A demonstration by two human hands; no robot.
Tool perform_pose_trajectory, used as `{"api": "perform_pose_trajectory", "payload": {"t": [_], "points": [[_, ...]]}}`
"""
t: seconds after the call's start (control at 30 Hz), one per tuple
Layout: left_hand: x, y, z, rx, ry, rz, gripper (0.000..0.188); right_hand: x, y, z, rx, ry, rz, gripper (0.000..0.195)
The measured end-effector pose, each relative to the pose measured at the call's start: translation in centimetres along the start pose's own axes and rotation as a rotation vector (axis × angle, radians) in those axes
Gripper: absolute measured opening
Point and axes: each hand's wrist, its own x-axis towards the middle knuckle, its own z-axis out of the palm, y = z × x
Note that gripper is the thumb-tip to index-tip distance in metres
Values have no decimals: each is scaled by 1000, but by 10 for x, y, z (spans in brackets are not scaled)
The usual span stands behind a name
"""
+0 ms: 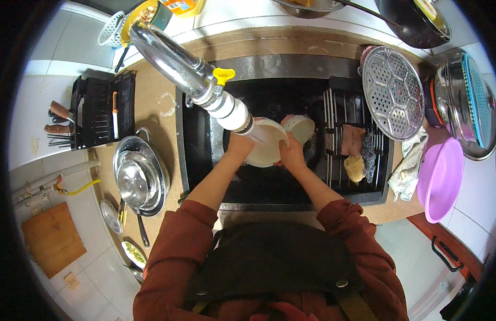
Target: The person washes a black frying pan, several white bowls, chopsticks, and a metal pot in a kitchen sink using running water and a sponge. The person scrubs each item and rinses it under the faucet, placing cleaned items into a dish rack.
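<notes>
Water runs from the white nozzle [234,114] of a chrome faucet [168,60] into a pale bowl [264,154] above the black sink [268,192]. My left hand [240,145] grips the bowl's left side, its fingers partly hidden by the nozzle and the rim. On the right side, my right hand [292,154] holds the same bowl with the thumb over its rim. A second pale bowl [300,127] sits just beyond my right hand, in the sink. The faucet carries a yellow valve handle [224,75].
A brown cloth [352,139], a yellow sponge [354,169] and a grey scouring pad [368,156] lie on the sink's right rack. A perforated steamer plate [393,94] leans beside it, near a purple basin [440,180]. Nested metal bowls [139,176] and a knife holder [99,112] stand left.
</notes>
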Motion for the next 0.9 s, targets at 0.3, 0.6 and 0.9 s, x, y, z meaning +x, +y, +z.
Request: {"api": "perform_pose_trajectory", "payload": {"t": [0.3,0.6,0.9], "points": [[-46,12,31,-626,419,-680,39,-3,-11,41,535,23,297,37],[-38,-3,-18,-646,70,-909,36,2,-40,7,167,-165,-153,72],[-36,21,6,-1639,191,-807,41,-26,-48,-11,-574,3,-808,68]]}}
